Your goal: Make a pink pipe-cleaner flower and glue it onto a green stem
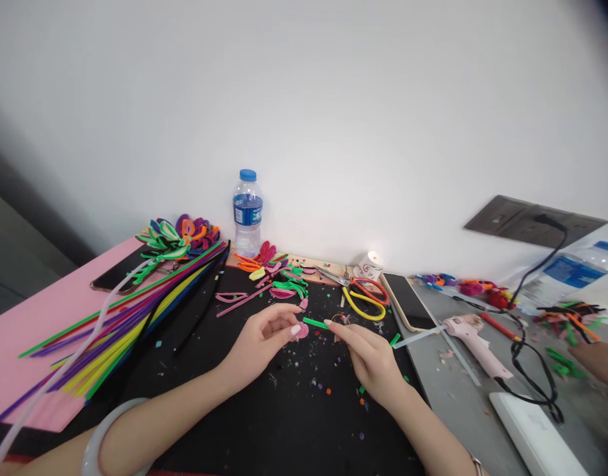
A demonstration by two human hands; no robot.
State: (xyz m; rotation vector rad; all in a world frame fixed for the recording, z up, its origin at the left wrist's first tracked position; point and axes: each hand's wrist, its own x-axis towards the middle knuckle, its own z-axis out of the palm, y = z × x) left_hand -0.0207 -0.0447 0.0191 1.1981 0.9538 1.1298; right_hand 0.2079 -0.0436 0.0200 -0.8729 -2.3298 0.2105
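My left hand is closed, with a small pink coiled piece of pipe cleaner pinched between thumb and fingers. My right hand pinches a short green pipe cleaner, whose free end points left and reaches close to the pink piece. Whether the two pieces touch, I cannot tell. Both hands are above a black mat strewn with coloured bits. Just beyond them lie green and pink looped pipe cleaners and scissors with red and yellow handles.
Long pipe cleaners spread at left, beside a bunch of looped ones. A water bottle stands against the wall. At right lie a phone, a pink glue gun with a black cord, and a white box. Another person's hand is at far right.
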